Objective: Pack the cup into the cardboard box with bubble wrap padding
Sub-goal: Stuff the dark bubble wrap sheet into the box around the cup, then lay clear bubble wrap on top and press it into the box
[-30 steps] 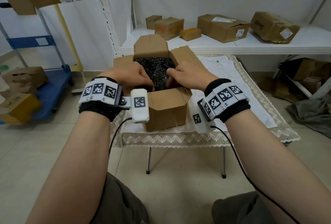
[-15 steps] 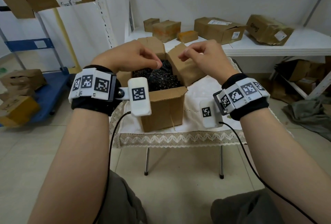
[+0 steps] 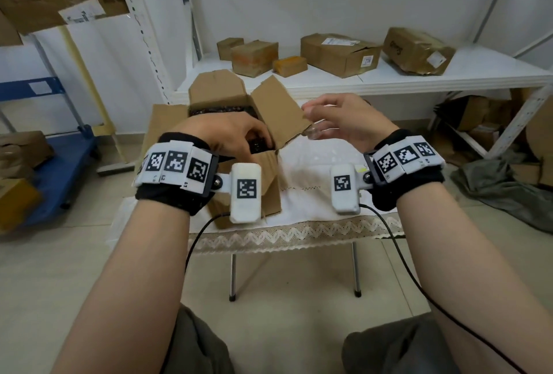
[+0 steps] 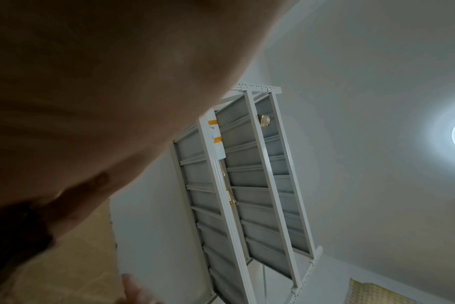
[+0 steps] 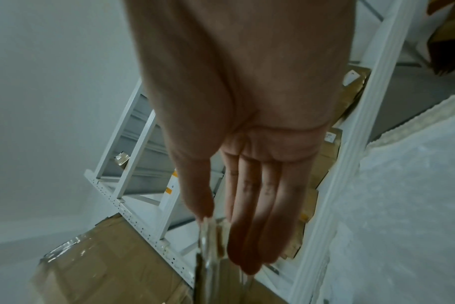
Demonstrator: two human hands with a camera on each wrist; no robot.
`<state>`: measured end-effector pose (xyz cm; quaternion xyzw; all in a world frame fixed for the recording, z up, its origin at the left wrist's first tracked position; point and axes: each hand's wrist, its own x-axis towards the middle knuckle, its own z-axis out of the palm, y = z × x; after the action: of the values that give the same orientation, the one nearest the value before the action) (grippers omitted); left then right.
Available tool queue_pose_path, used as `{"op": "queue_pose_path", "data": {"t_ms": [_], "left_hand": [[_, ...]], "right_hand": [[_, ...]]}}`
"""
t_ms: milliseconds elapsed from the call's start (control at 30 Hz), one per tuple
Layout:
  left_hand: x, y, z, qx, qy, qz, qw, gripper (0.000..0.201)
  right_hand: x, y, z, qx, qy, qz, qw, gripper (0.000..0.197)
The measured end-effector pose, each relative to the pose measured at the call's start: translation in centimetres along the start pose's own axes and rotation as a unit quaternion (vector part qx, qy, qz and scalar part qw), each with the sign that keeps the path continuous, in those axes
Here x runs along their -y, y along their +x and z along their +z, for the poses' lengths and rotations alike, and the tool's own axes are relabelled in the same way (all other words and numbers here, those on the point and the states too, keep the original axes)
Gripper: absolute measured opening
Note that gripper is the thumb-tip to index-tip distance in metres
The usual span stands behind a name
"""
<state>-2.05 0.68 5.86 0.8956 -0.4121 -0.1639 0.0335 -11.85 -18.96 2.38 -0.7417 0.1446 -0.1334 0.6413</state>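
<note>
box [image 3: 270,191]: open on the table [image 3: 311,203], flaps up, dark bubble wrap [image 3: 221,110] filling the inside
left hand [image 3: 227,137]: reaching into the box, fingers curled down onto the wrap; whether it pinches any, can't tell (left wrist view shows only palm and shelving)
right hand [image 3: 344,122]: raised just right of the box by the right flap [image 3: 281,113], fingers nearly straight, thumb and fingertips pinching something clear and glassy [image 5: 210,257]
cup: probably that clear object; too blurred to be sure, and no other cup in sight
step: my read, wrap is being parted or held down to make a pocket, cup about to go in
next: lower the cup into the hollow over the wrap, clear of the right flap, then cover it with padding
risk: thin fingertip hold on smooth glass, could slip
</note>
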Motion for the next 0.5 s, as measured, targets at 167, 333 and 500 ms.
{"op": "queue_pose_path", "data": {"t_ms": [167,333,500], "left_hand": [[0.8,0.5,0.2,-0.014,0.03,-0.048,0.998,0.058],[0.4,0.5,0.1,0.003,0.003,-0.032,0.999,0.049],[0.4,0.6,-0.4,-0.019,-0.093,0.006,0.995,0.032]], "right_hand": [[0.3,0.2,1.1,0.02,0.073,0.0,0.997,0.026],[-2.6,2.0,0.3,-0.053,0.132,0.099,0.985,0.013],[-7.7,3.4,0.2,-0.091,0.178,0.267,0.943,0.018]]}}
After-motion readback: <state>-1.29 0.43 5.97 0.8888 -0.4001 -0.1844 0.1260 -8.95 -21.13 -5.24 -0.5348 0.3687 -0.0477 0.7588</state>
